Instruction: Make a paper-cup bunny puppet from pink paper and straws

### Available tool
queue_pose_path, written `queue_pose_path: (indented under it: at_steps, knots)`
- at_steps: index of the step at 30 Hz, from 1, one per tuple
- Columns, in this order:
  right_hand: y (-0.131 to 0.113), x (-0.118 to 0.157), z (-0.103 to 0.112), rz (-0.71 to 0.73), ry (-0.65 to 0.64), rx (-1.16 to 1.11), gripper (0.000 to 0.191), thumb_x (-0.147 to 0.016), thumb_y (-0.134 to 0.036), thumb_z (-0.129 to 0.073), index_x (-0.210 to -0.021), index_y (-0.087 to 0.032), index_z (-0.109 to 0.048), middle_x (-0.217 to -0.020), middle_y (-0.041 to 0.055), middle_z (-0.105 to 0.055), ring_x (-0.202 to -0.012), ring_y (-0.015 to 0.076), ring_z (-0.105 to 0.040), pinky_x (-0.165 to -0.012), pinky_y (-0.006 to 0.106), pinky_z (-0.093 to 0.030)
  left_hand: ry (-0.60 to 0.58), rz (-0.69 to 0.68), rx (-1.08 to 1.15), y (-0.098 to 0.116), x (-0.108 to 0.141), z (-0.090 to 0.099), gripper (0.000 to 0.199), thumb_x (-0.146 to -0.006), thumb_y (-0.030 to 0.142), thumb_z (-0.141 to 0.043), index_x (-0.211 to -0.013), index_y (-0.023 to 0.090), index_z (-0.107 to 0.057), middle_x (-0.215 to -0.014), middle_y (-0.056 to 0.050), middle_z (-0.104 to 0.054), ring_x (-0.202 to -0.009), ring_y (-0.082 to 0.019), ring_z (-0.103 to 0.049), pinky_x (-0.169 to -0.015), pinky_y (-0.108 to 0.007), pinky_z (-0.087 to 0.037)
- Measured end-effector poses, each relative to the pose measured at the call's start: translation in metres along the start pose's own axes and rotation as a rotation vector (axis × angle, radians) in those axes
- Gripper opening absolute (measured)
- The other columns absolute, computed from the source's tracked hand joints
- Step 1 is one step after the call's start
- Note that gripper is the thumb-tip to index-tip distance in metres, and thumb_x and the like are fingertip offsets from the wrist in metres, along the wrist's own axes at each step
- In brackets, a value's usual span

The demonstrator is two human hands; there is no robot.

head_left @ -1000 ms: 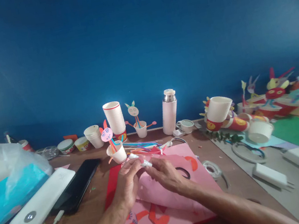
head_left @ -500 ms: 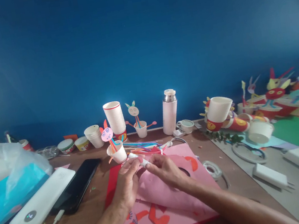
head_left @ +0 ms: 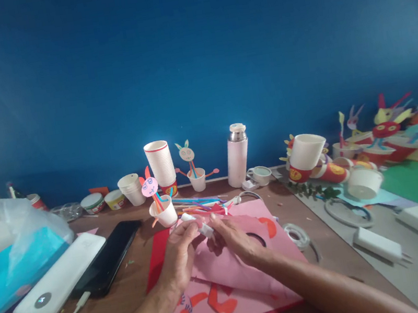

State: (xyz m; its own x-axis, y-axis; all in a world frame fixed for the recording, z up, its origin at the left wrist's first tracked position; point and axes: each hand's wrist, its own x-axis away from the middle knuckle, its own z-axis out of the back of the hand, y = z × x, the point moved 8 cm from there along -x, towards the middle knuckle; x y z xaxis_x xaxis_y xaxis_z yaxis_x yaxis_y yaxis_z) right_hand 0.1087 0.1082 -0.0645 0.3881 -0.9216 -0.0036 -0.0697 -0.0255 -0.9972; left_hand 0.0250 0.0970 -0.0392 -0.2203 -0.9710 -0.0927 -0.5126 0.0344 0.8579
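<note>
"Blue wall (head_left: 178,61) across the whole back, brown bench (head_left: 118,308) below it. What covers the middle?"

"Pink paper (head_left: 252,282), over a red sheet (head_left: 153,266) that shows along its left edge. Farther right, a green sheet (head_left: 417,192)."

"And around the work?"

"At the left, a power bank (head_left: 59,278) beside a black phone (head_left: 115,250). Along the far side, a cup stack (head_left: 160,164) and a pink flask (head_left: 237,162). A tape roll (head_left: 296,238) sits just right of the paper."

"Anything close in?"

"A white cup (head_left: 164,214) with a pink paper face rising from it, just beyond the left hand (head_left: 179,246). A black ring (head_left: 260,237) is partly hidden by the right arm."

"Where's the white tube (head_left: 206,230)?"

"Above the paper, pinched in the left hand's fingers. The right hand (head_left: 231,235) is at its near end; I can't tell whether it grips."

"Any change?"

"Half a second ago the right fingertips covered that end. Now the thumb is raised, fingers curl beneath, and more white shows. The cups and flask haven't moved."
</note>
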Motion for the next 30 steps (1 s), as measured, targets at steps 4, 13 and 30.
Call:
queue_pose_path:
  at_steps: [4, 13, 30]
  knots:
    - [-0.004, -0.001, -0.004, 0.083, 0.001, 0.100, 0.041, -0.080, -0.054, -0.046, -0.072, -0.015, -0.055, -0.055, 0.0001, -0.055, -0.049, 0.0099, -0.050, -0.049, 0.021, -0.037, 0.009, 0.008, -0.048, -0.003, 0.001, 0.001, 0.014, -0.077, 0.024, -0.054, -0.071, 0.016, -0.064, -0.055, -0.001, -0.056, -0.065, -0.016, -0.059, -0.059, -0.026, -0.044]
    - [-0.030, -0.001, 0.044, 0.234, 0.334, 0.122, 0.024, -0.080, -0.035, -0.051, -0.092, -0.016, -0.060, -0.064, -0.0011, -0.055, -0.058, 0.0104, -0.049, -0.055, 0.021, -0.039, 0.437, 0.111, -0.283, -0.008, 0.005, 0.048, 0.032, -0.067, 0.037, -0.064, -0.090, 0.016, -0.066, -0.094, -0.009, -0.067, -0.072, -0.016, -0.062, -0.065, -0.027, -0.046]
    - [-0.072, 0.026, 0.016, 0.531, 0.244, 0.695, 0.017, -0.080, -0.027, -0.053, -0.091, -0.019, -0.063, -0.081, 0.0035, -0.064, -0.072, 0.0150, -0.057, -0.067, 0.024, -0.042, 0.390, 0.060, -0.319, -0.007, 0.000, 0.049, 0.025, -0.064, 0.031, -0.065, -0.078, 0.010, -0.067, -0.074, -0.010, -0.069, -0.066, -0.016, -0.061, -0.066, -0.028, -0.042]
